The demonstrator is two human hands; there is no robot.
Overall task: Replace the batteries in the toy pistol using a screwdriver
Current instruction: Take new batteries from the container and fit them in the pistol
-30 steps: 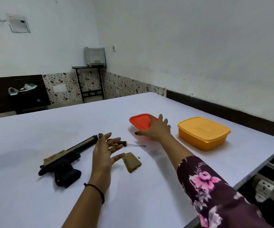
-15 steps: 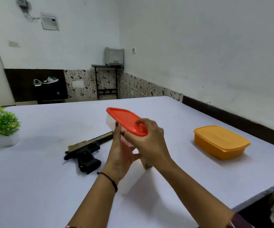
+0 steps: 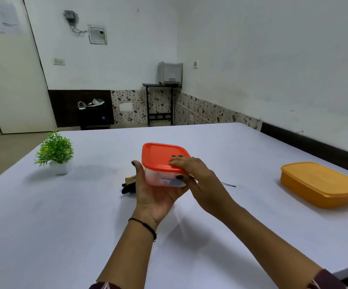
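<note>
**Red-lidded box held above the table**

At far left a small green plastic plant in a white pot (image 3: 55, 152) stands on the white table (image 3: 64, 215). Near the middle the black and tan toy pistol (image 3: 129, 184) lies on the table, mostly hidden behind the left hand (image 3: 154, 197). That hand cups a clear plastic box with a red lid (image 3: 162, 161) from below. Something blue shows through the box's wall, perhaps a label, too blurred to say. The right hand (image 3: 198, 180) pinches the lid's near corner, fingers on top and thumb on the wall. Just right of it pokes out the thin shaft of a screwdriver (image 3: 228, 184). Far right sits a closed yellow-orange plastic container (image 3: 319, 184), its contents hidden.
</note>
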